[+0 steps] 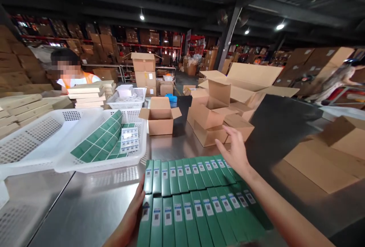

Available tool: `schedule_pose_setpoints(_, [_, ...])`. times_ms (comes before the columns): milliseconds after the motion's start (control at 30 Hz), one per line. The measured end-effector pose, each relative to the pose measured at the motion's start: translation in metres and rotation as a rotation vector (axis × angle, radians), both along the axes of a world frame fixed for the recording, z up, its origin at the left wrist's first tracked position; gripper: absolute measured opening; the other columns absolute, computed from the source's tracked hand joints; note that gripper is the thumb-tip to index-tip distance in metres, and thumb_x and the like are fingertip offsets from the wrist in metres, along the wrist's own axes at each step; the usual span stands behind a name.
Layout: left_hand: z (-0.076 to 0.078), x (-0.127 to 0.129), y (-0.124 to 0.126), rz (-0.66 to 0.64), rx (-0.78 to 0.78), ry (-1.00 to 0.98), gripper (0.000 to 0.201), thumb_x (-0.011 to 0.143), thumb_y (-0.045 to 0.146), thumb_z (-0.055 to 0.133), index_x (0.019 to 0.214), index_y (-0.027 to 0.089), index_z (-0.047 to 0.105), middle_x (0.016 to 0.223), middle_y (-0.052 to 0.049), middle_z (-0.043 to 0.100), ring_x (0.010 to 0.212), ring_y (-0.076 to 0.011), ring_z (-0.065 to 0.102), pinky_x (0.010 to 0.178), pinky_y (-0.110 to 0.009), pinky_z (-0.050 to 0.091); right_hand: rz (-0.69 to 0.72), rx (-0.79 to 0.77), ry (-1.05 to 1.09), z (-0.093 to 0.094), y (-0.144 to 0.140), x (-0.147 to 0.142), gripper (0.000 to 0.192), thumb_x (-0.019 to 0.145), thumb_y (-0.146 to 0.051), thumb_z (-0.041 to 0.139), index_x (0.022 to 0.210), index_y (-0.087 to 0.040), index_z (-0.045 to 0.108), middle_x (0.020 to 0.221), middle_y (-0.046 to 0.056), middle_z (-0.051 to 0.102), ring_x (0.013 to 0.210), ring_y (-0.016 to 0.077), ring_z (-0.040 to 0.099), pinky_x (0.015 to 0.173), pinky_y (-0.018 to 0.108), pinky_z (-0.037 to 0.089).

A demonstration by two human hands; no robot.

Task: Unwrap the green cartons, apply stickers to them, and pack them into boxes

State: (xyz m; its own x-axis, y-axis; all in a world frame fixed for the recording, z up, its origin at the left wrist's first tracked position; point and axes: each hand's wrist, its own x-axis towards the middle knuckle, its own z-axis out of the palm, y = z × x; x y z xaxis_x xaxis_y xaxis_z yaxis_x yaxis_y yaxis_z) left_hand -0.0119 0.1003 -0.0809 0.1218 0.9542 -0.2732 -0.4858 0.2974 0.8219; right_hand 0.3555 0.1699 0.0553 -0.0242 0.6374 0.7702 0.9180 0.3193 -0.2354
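Note:
Two rows of slim green boxes (196,190) with white barcode labels stand side by side on the steel table (94,205) right in front of me. My left hand (134,212) presses flat against the left side of this block. My right hand (235,150) hovers open above the far right corner of the block, fingers spread, holding nothing. Just beyond it sit small open cardboard cartons (212,119).
A white plastic basket (94,163) with more green boxes lies at the left, another white basket (25,144) beside it. An open carton (160,117) stands mid-table. Flat cardboard (322,163) lies at the right. A person in an orange vest (71,75) works behind stacked boxes.

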Motion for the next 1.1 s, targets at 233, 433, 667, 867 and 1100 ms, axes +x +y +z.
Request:
schedule_pose_setpoints(233, [0.012, 0.001, -0.005, -0.067, 0.008, -0.117, 0.06, 0.081, 0.052, 0.073, 0.138, 0.046, 0.056, 0.161, 0.009, 0.035, 0.151, -0.0266, 0.026, 0.124, -0.039, 0.026, -0.195, -0.151, -0.341, 0.05, 0.099, -0.061, 0.06, 0.092, -0.026, 0.049, 0.146, -0.004, 0.039, 0.143, 0.028, 0.048, 0.137, 0.0424, 0.037, 0.113, 0.06, 0.029])
schedule_pose_setpoints(433, [0.005, 0.001, 0.002, -0.031, 0.006, -0.115, 0.066, 0.073, 0.051, 0.08, 0.135, 0.042, 0.061, 0.152, 0.0, 0.052, 0.148, -0.0303, 0.034, 0.122, -0.042, 0.028, -0.412, -0.225, -0.383, 0.069, 0.091, -0.017, 0.045, 0.091, -0.014, 0.04, 0.132, -0.006, 0.057, 0.109, 0.026, 0.064, 0.106, 0.0406, 0.056, 0.089, 0.059, 0.041])
schedule_pose_setpoints(667, [0.004, -0.002, 0.004, 0.001, 0.158, 0.127, 0.048, 0.069, 0.058, 0.076, 0.116, 0.057, 0.068, 0.146, 0.014, 0.055, 0.148, -0.029, 0.034, 0.121, -0.038, 0.032, -0.564, -0.192, -0.352, 0.06, -0.033, 0.107, 0.022, 0.086, -0.03, 0.056, 0.102, -0.024, 0.07, 0.095, 0.021, 0.064, 0.095, 0.0404, 0.058, 0.077, 0.06, 0.036])
schedule_pose_setpoints(867, [-0.001, 0.0, 0.006, 0.059, 0.123, 0.273, 0.049, 0.072, 0.052, 0.073, 0.121, 0.05, 0.068, 0.149, 0.01, 0.053, 0.148, -0.0287, 0.035, 0.122, -0.036, 0.031, -0.661, -0.262, -0.101, 0.002, -0.116, 0.191, 0.009, 0.083, -0.028, 0.064, 0.076, -0.022, 0.065, 0.071, 0.018, 0.057, 0.077, 0.0334, 0.057, 0.072, 0.054, 0.037])
schedule_pose_setpoints(1100, [0.022, -0.015, -0.005, 0.185, 0.111, 0.674, 0.072, 0.081, 0.055, 0.063, 0.146, 0.03, 0.047, 0.156, -0.003, 0.045, 0.144, -0.03, 0.041, 0.122, -0.044, 0.029, -0.792, -0.464, -0.008, -0.034, -0.162, 0.145, 0.057, 0.094, -0.032, 0.052, 0.147, -0.013, 0.045, 0.139, 0.026, 0.047, 0.128, 0.0477, 0.04, 0.098, 0.065, 0.031])
